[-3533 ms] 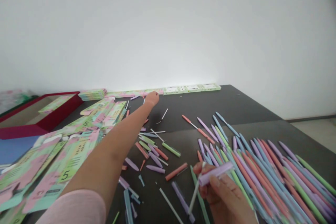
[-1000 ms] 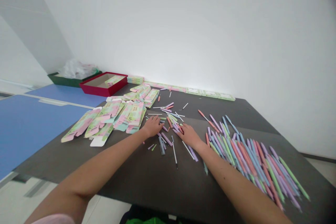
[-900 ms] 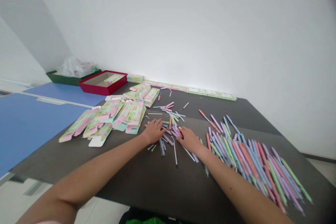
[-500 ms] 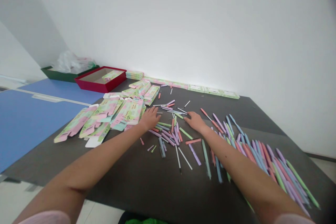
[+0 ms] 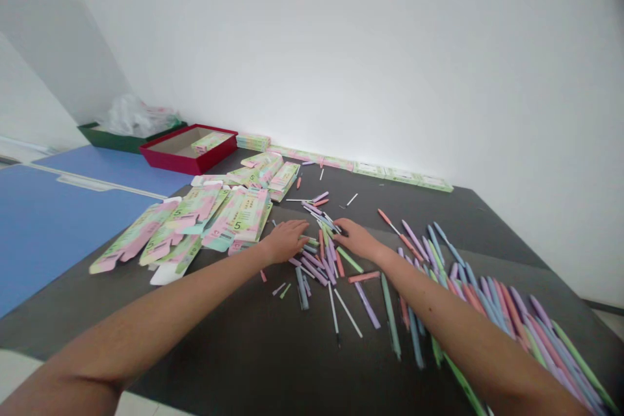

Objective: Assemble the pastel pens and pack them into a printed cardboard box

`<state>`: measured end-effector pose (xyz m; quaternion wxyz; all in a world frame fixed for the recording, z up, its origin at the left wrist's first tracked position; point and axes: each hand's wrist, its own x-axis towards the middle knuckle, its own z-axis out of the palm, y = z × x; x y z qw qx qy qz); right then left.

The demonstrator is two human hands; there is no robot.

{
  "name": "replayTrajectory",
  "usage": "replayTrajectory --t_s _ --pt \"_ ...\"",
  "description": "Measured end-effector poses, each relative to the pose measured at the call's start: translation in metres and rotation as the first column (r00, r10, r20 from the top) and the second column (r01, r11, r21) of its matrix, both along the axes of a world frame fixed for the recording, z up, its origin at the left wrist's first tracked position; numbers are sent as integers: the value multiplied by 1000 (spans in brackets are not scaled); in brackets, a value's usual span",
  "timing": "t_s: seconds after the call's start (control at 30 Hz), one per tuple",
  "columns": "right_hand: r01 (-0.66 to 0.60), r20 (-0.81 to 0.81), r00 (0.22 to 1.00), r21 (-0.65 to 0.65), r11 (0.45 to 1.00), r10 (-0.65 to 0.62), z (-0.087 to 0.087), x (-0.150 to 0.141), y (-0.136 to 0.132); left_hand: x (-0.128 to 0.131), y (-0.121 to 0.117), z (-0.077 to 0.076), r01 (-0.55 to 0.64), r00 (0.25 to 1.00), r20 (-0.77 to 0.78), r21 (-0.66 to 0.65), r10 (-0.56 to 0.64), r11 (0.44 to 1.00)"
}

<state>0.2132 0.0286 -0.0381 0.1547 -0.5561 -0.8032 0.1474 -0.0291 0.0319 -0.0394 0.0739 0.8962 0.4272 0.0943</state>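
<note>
A loose heap of pen parts in purple, green, red and blue lies on the dark table between my hands. My left hand is at the heap's left edge, palm down, its fingers stretched toward the parts. On the other side, my right hand has its fingers spread and slightly curved, the tips at the heap's upper right. Neither hand shows anything gripped, though the undersides of the fingers are hidden. White pen refills and a green-grey pen lie nearer to me.
Flat printed cartons overlap at left. Many assembled pens lie in a row at right, partly beneath my right forearm. A red tray and a green tray with a plastic bag stand at back left. Filled-looking boxes line the wall.
Both hands have come nearer to me. My left hand has also shifted right, and some parts at the heap's far side have been drawn in closer. The view has shifted slightly.
</note>
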Motion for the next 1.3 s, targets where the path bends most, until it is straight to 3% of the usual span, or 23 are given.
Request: replayTrajectory --t_s 0.1,0.27,0.37,0.47,0.57,0.7,0.9,1.13,1.3 --pt "121 -5 993 30 992 -121 4 20 18 10 27 9 -2 999 55 15 1 1000" --pt "313 36 948 45 949 -315 7 49 74 35 76 24 51 992 111 12 -52 999" --pt "300 53 952 49 953 -302 3 44 100 49 92 27 103 986 130 0 -102 995" --pt "213 61 975 28 977 -214 -5 28 110 57 100 21 157 978 141 -29 -152 987" --pt "75 44 996 -5 997 -75 -13 12 101 57 100 10 209 969 149 -74 -197 975" --pt "-150 -21 989 -47 988 149 -13 3 69 47 86 -2 295 949 161 -140 -272 945" --pt "-357 -108 931 -80 931 348 3 6 16 32 49 4 407 911 164 -190 -380 894" --pt "-433 -149 899 -164 887 411 26 11 -21 19 27 15 386 922 109 -218 -370 896" --pt "-321 -122 945 -162 933 304 34 31 -30 5 15 21 353 935 104 -180 -339 918"
